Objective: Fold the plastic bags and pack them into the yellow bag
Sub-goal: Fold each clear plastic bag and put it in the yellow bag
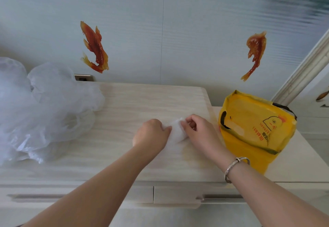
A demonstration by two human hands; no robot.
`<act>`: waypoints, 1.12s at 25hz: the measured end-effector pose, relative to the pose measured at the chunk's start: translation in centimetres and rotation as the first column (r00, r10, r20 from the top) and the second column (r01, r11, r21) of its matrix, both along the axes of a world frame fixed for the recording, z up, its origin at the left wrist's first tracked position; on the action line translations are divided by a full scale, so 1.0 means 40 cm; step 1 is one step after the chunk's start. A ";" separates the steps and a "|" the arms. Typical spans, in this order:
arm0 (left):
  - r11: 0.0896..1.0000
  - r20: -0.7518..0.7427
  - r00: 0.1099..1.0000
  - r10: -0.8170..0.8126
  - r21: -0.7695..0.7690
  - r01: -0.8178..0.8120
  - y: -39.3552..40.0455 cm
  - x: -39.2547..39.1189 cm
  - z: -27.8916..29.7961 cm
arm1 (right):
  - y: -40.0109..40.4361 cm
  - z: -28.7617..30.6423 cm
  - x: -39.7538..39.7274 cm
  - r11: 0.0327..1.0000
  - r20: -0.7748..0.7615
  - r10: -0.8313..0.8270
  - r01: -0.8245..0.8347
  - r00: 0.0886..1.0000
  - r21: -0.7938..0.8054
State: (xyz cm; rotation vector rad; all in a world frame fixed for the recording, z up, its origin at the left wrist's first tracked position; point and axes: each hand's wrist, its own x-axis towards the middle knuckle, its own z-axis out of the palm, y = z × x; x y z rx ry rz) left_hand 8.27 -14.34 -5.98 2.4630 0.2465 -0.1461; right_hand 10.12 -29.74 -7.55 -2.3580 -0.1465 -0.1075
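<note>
Pale wood cabinet top (124, 102): left hand (151, 133) and right hand (199, 130) pinch folded plastic bag (177, 131) near right edge; fingertips partly hidden.

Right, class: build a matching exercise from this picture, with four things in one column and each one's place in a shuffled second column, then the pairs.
Things:
1. small folded white plastic bag
2. yellow plastic bag with black handles
3. heap of loose clear plastic bags
4. silver bracelet

Places:
A. left end of the pale wooden cabinet top
B. right wrist
C. between both hands
D. right of the hands

Pairs: 1-C, 2-D, 3-A, 4-B
</note>
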 end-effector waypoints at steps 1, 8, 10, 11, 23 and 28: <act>0.998 0.088 0.996 -0.011 0.061 0.006 0.001 -0.003 0.001 | 0.003 -0.005 0.005 1.000 0.010 0.000 0.000 1.000 -0.023; 0.961 0.286 0.917 -0.278 0.078 0.267 -0.001 -0.005 -0.015 | 0.020 -0.012 0.005 0.979 0.187 0.069 -0.030 0.980 -0.201; 0.958 0.223 0.931 -0.288 0.066 0.280 0.004 -0.002 -0.030 | 0.027 -0.004 0.007 0.975 0.191 0.106 -0.065 0.976 -0.210; 0.958 0.211 0.934 -0.287 0.057 0.281 0.008 0.001 -0.034 | 0.031 -0.001 0.008 0.975 0.185 0.120 -0.081 0.975 -0.206; 0.970 0.097 0.966 -0.242 0.021 0.241 0.035 0.015 -0.025 | 0.018 -0.014 0.013 0.941 0.193 0.177 -0.109 0.965 -0.321; 0.975 0.046 0.974 -0.222 0.002 0.222 0.040 0.016 -0.018 | 0.022 -0.017 0.023 0.952 0.112 0.139 -0.101 0.984 -0.288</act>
